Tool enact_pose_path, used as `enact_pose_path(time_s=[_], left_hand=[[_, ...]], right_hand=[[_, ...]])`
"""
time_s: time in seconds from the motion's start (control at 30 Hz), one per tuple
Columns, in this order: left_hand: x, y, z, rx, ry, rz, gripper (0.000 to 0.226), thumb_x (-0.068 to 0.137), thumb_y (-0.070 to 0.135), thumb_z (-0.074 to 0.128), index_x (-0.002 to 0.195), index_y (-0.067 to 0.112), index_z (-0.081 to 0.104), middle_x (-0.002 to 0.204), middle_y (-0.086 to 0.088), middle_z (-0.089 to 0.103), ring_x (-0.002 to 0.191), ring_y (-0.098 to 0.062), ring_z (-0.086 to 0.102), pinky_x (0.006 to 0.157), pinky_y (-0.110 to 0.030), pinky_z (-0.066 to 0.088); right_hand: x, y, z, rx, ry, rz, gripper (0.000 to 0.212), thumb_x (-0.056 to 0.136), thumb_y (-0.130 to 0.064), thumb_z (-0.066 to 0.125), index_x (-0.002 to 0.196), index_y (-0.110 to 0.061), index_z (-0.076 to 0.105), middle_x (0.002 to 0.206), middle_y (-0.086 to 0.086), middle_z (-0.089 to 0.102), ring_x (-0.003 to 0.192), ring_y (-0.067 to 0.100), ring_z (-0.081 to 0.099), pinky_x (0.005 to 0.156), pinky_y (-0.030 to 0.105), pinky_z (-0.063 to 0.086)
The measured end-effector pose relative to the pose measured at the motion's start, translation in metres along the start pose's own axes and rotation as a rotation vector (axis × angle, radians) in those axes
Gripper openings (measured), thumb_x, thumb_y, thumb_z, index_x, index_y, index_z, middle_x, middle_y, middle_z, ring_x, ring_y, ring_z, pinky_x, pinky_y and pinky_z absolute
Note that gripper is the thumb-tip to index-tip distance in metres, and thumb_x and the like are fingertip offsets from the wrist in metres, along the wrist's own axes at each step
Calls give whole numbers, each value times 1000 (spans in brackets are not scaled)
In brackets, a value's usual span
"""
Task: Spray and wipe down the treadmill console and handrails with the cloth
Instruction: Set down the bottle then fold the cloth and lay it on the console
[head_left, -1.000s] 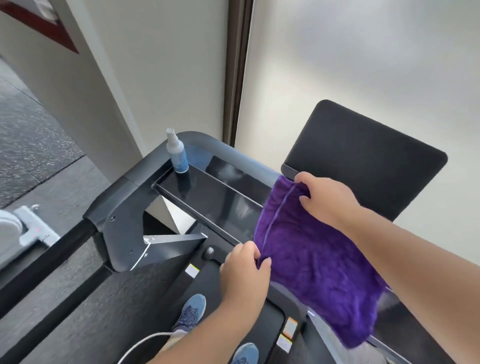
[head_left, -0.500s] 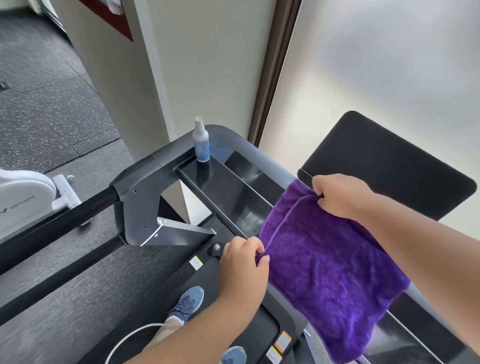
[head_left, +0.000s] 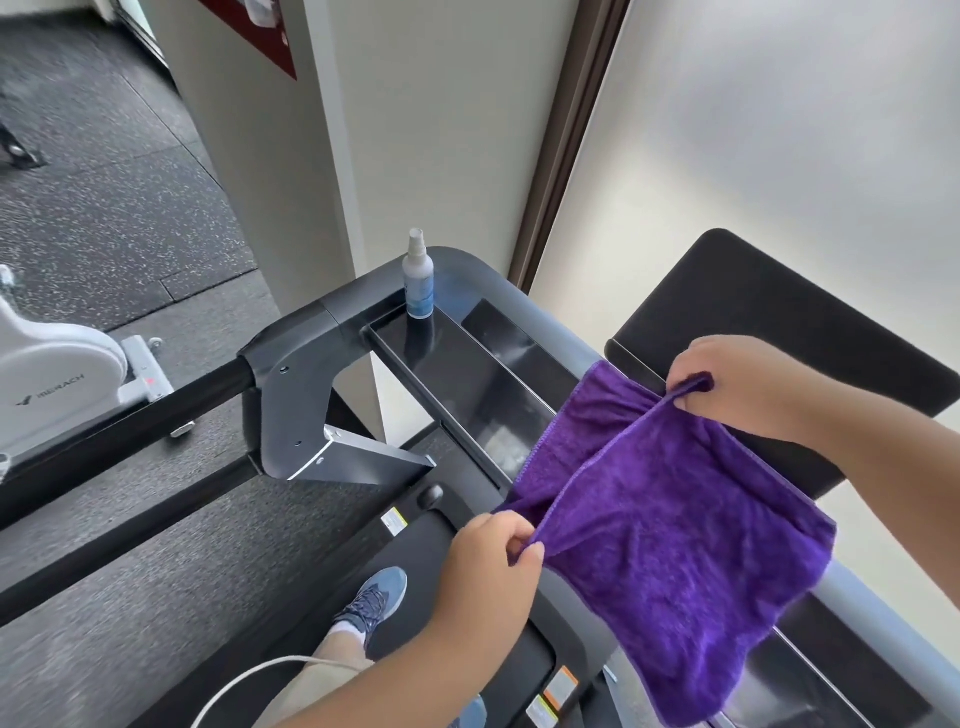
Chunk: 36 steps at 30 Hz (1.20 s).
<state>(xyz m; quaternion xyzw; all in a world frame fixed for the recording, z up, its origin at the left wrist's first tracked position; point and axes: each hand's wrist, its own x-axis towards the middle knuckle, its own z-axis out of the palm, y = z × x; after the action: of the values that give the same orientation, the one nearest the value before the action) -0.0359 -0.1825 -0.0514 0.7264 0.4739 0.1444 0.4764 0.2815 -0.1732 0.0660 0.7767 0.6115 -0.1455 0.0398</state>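
Up close, the cloth is a deep purple, plush microfibre square with a stitched hem, folded so one layer lies over another, and its lower part hangs loose in soft wrinkles. It is held in the air just above the treadmill console, covering the console's right-hand part. The left hand pinches the cloth's near corner, its fingers curled tight on the hem. The right hand grips the far corner, its fingers wrapped round a bunched bit of fabric that pokes out between them. The console itself is a glossy black tray with a grey rounded frame; faint smears show on its surface beside the cloth. A small spray bottle, white-capped with a blue label, stands upright at the console's far left corner, well apart from the cloth. Left of the console a black handrail runs out from a grey bracket. Below the console, a blue shoe rests on the treadmill belt, and a white cable curves near the left forearm.
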Motion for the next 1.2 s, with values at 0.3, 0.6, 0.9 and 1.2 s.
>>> enact_pose_path(time_s=[0.3, 0.6, 0.9, 1.2], left_hand=[[-15, -24, -6, -226, -132, -185, 11, 99, 22, 64, 89, 24, 61, 79, 4, 72, 64, 3, 57, 63, -13, 45], [19, -43, -8, -351, 27, -358, 8, 97, 17, 67, 90, 21, 68, 84, 3, 76, 82, -14, 71, 77, -28, 55], [42, -41, 9, -387, 25, -429, 8, 98, 17, 65, 104, 22, 62, 110, 5, 62, 93, 0, 59, 65, -9, 40], [46, -41, 7, -222, -91, -262, 27, 100, 19, 59, 75, 16, 51, 77, 2, 51, 64, -10, 42, 55, -12, 38]], right_hand=[[6, -14, -36, 9, -201, 53, 8, 85, -29, 80, 80, -35, 76, 78, -19, 71, 80, 3, 67, 75, 29, 54], [62, -47, -34, 30, -137, 69, 10, 87, -23, 72, 90, -27, 81, 90, -17, 71, 90, 7, 65, 84, 33, 55], [91, -48, 26, -181, -12, 67, 11, 94, -22, 58, 95, -28, 67, 93, -9, 65, 88, 20, 58, 79, 30, 35], [95, -51, 18, -348, -219, -5, 5, 92, -27, 63, 93, -26, 59, 94, -5, 62, 88, 22, 58, 81, 36, 45]])
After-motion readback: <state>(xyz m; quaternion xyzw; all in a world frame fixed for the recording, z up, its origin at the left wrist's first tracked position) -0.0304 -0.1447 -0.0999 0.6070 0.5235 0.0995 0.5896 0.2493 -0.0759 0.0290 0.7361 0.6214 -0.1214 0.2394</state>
